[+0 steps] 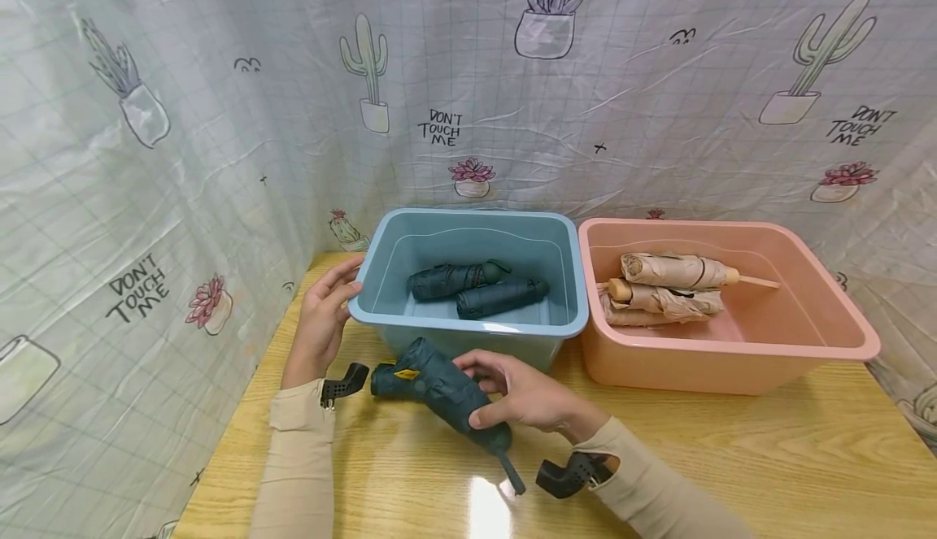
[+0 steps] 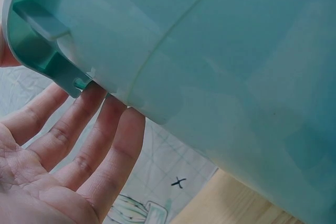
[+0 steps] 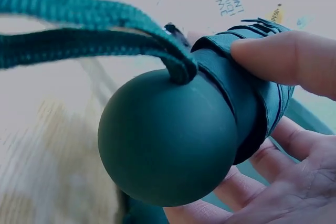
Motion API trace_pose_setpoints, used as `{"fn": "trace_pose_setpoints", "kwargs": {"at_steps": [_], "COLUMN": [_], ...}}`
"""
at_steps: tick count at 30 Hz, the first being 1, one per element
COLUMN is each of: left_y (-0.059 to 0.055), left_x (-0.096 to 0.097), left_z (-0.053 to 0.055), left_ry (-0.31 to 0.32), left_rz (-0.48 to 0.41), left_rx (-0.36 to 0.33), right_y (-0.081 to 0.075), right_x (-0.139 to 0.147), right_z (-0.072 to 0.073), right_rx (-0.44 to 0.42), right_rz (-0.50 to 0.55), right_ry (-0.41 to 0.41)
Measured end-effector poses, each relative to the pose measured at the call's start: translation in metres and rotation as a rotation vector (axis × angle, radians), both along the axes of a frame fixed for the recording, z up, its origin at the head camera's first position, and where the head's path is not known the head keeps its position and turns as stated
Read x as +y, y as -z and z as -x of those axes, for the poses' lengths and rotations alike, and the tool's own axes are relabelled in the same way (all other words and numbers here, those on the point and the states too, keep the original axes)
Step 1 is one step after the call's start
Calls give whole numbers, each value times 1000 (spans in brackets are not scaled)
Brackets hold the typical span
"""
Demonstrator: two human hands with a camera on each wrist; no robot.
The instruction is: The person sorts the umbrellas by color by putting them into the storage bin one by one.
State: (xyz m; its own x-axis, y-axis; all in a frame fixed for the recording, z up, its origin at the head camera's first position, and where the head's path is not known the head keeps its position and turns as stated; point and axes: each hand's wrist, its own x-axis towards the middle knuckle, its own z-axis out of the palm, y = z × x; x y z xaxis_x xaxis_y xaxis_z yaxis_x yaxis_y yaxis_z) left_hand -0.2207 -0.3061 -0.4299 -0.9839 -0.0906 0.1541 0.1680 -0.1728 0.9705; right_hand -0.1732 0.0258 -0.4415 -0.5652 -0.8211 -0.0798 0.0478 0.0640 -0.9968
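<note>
A folded dark green umbrella (image 1: 452,393) is in my right hand (image 1: 523,393), gripped between thumb and fingers above the table. Its round handle end (image 3: 168,137) and looped strap (image 3: 94,17) face the right wrist camera. Partly hidden behind it, a second dark green umbrella (image 1: 391,383) lies on the table. My left hand (image 1: 322,315) holds the left rim of the blue bin (image 1: 468,329), thumb over the edge. In the left wrist view its fingers (image 2: 100,150) touch the outer wall under the rim. Inside this bin lie two dark green umbrellas (image 1: 450,280).
To the right, against the blue bin, stands a pink bin (image 1: 732,368) with several beige folded umbrellas (image 1: 666,272). Both bins sit at the back of the wooden table (image 1: 395,482). A printed curtain (image 1: 512,116) hangs behind and along the left side.
</note>
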Motion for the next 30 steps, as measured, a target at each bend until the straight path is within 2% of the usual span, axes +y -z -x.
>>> {"fn": "trace_pose_setpoints", "kwargs": {"at_steps": [10,21,30], "left_y": [-2,-1,1], "left_x": [0,0,-1], "left_z": [1,1,2], "left_ry": [10,4,9], "left_rz": [0,-1,-5], "left_rx": [3,-2,1], "right_y": [-31,-62,-94], "right_x": [7,10,20], "right_z": [-1,-11,-3], "right_rx": [158,298,416], "right_rz": [23,14,-53], "right_ry": [68,111,183]}}
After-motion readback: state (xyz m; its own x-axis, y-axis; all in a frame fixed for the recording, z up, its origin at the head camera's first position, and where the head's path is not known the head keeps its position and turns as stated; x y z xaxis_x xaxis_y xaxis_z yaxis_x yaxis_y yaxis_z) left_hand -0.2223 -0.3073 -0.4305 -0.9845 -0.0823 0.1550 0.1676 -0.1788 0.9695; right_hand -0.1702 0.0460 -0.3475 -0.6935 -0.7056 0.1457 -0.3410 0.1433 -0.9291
